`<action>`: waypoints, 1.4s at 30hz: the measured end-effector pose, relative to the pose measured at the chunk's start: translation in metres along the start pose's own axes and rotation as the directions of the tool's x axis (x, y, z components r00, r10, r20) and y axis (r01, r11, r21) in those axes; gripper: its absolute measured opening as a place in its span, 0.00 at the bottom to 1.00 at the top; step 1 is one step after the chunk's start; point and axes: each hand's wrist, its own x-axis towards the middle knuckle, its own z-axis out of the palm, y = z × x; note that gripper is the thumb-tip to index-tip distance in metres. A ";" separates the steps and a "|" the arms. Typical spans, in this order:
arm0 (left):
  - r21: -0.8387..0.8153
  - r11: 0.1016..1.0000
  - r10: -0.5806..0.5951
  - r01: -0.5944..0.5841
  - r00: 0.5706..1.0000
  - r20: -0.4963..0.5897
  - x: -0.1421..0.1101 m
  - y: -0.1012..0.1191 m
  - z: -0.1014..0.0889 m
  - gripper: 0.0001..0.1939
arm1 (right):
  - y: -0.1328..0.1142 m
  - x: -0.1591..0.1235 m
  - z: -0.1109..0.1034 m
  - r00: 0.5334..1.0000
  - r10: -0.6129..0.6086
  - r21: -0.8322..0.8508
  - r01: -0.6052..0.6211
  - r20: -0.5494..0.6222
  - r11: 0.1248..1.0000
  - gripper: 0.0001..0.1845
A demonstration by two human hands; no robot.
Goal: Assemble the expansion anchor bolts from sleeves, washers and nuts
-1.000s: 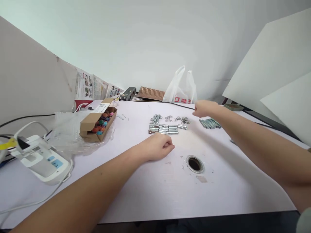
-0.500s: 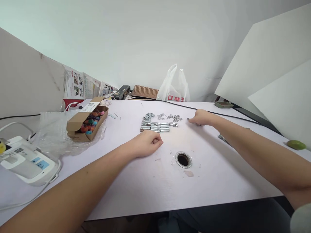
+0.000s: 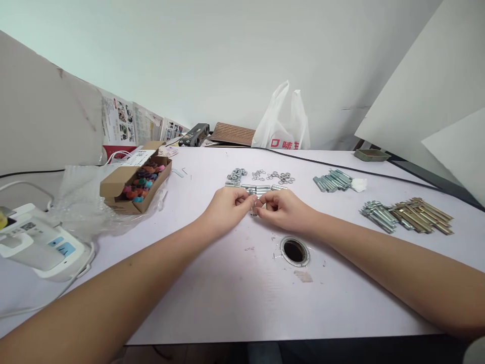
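Bag (image 3: 278,129): white plastic, beyond R hand (image 3: 283,208); red chars "口味" legible, 3rd char only partly visible.
Box label (image 3: 139,158): white sticker on cardbd box (image 3: 119,183), left of L hand (image 3: 227,208); print too sm. to read.
White device (image 3: 41,253): far left of L hand; QR-type code + blue stickers (image 3: 62,246), marks illegible.
Wall sheets (image 3: 122,121): beyond L hand, to its left; printed txt + pics, illegible.

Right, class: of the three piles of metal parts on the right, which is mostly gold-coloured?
The rightmost pile; the silvery pile just left of it and the greenish-silver pile farther back lack its gold colour.
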 end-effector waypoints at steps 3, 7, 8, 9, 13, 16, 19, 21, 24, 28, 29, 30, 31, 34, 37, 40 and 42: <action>0.018 1.000 -0.019 0.018 0.998 0.064 -0.002 0.001 0.006 0.16 | 0.022 -0.002 -0.018 0.996 0.054 -0.101 -0.061 -0.066 0.993 0.12; 0.073 0.997 -0.015 0.009 0.997 0.077 -0.006 0.004 0.009 0.14 | 0.051 0.002 -0.039 0.980 0.124 -0.283 -0.165 -0.158 0.945 0.17; 0.082 0.996 -0.028 0.020 0.995 0.098 -0.006 0.004 0.009 0.14 | 0.058 0.003 -0.042 0.979 0.144 -0.312 -0.183 -0.143 0.932 0.17; 0.085 0.996 -0.047 0.036 0.991 0.129 -0.007 0.005 0.008 0.14 | 0.063 0.005 -0.043 0.978 0.166 -0.330 -0.199 -0.125 0.923 0.16; 0.110 0.992 -0.089 0.066 0.971 0.223 -0.007 0.006 0.005 0.15 | 0.074 0.009 -0.042 0.972 0.211 -0.330 -0.232 -0.099 0.915 0.15; 0.153 0.987 -0.082 0.047 0.968 0.237 -0.007 0.006 0.004 0.16 | 0.069 0.008 -0.043 0.974 0.201 -0.305 -0.222 -0.100 0.926 0.14; 0.157 0.986 -0.086 0.048 0.965 0.248 -0.006 0.005 0.005 0.15 | 0.052 0.003 -0.046 0.978 0.183 -0.170 -0.197 -0.099 0.965 0.10; 0.152 0.987 -0.086 0.049 0.964 0.251 -0.007 0.005 0.005 0.14 | 0.038 -0.001 -0.047 0.987 0.143 -0.002 -0.143 -0.075 0.990 0.09; 0.151 0.988 -0.077 0.040 0.967 0.244 -0.007 0.005 0.006 0.14 | 0.019 -0.007 -0.046 0.999 0.041 0.238 -0.039 -0.004 0.970 0.10; 0.150 0.988 -0.068 0.032 0.968 0.242 -0.007 0.005 0.005 0.14 | 0.012 -0.009 -0.042 0.999 -0.027 0.370 0.012 0.037 0.929 0.12; 0.151 0.988 -0.066 0.030 0.968 0.242 -0.007 0.005 0.005 0.14 | 0.012 -0.008 -0.040 0.999 -0.037 0.383 0.021 0.034 0.923 0.12; 0.154 0.988 -0.062 0.025 0.968 0.242 -0.007 0.005 0.005 0.14 | 0.012 -0.008 -0.039 0.998 -0.047 0.391 0.032 0.029 0.920 0.12; 0.157 0.987 -0.060 0.022 0.969 0.241 -0.007 0.005 0.005 0.14 | 0.012 -0.008 -0.038 0.998 -0.057 0.394 0.044 0.023 0.918 0.12; 0.168 0.986 -0.058 0.019 0.970 0.234 -0.006 0.005 0.006 0.14 | 0.010 -0.006 -0.035 0.997 -0.083 0.378 0.079 -0.005 0.922 0.12; 0.172 0.985 -0.056 0.017 0.973 0.226 -0.005 0.004 0.007 0.14 | 0.003 -0.004 -0.033 0.991 -0.126 0.366 0.134 -0.045 0.921 0.13; 0.151 0.988 -0.040 0.004 0.971 0.236 -0.005 0.003 0.008 0.13 | -0.005 -0.001 -0.029 0.982 -0.185 0.326 0.185 -0.029 0.927 0.13; 0.136 0.991 -0.027 -0.007 0.968 0.248 -0.005 0.002 0.008 0.12 | -0.008 0.000 -0.026 0.975 -0.221 0.278 0.211 0.003 0.937 0.12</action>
